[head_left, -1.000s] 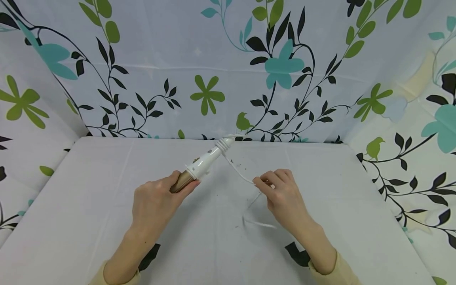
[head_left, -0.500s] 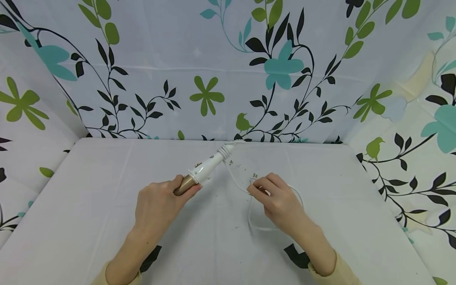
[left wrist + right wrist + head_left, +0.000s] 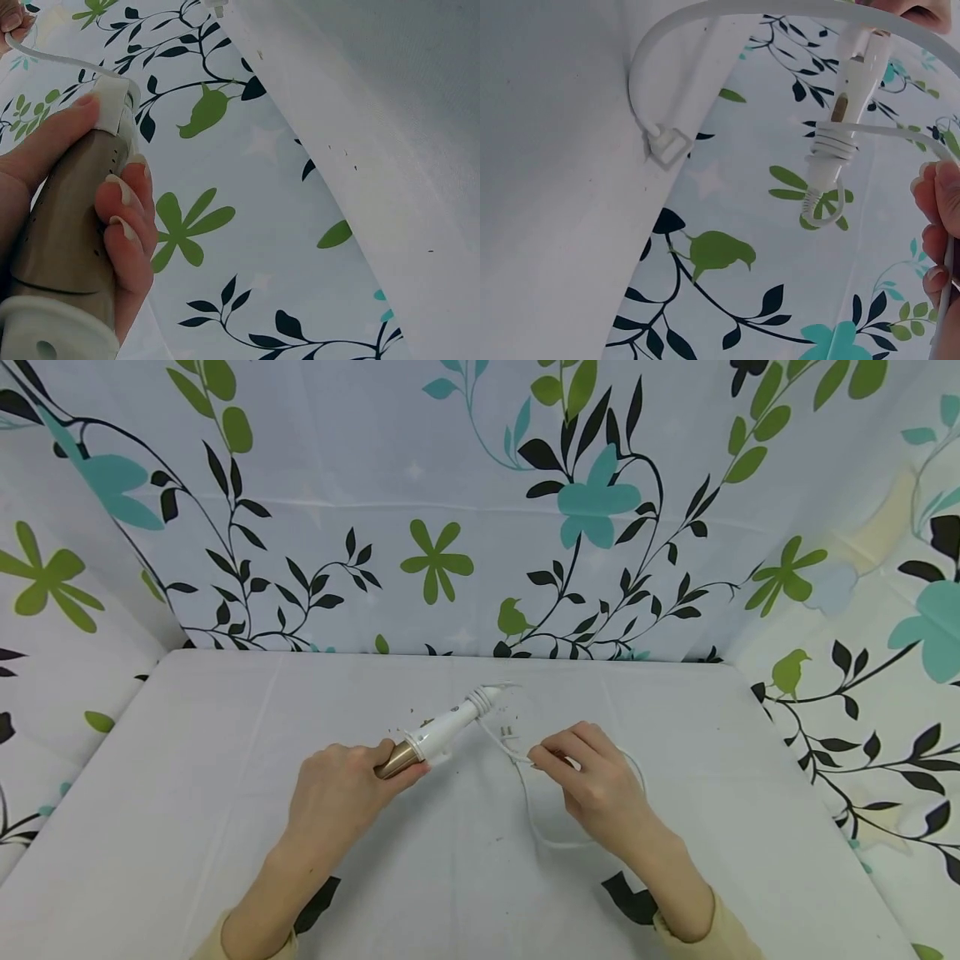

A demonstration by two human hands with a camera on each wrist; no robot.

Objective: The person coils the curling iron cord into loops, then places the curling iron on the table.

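My left hand (image 3: 341, 797) grips the brown-gold barrel of a curling iron (image 3: 446, 729), whose white handle points away and to the right. In the left wrist view the thumb and fingers wrap the brown barrel (image 3: 67, 210). A few turns of the white power cord (image 3: 832, 146) circle the handle's far end. Thumb and fingertips of my right hand (image 3: 600, 781) pinch the cord to the right of the iron. From there the cord runs in a loose loop past the right wrist, and its plug (image 3: 669, 146) hangs free at the end.
A white cloth covers the table (image 3: 225, 718). Behind it stands a white curtain (image 3: 337, 460) printed with leaves, flowers and birds. Black tape patches (image 3: 628, 897) lie near both forearms.
The left hand has brought the curling iron slightly nearer and lower. The right hand has shifted slightly, keeping its pinch, and the cord's loop and plug have swung into view left of it.
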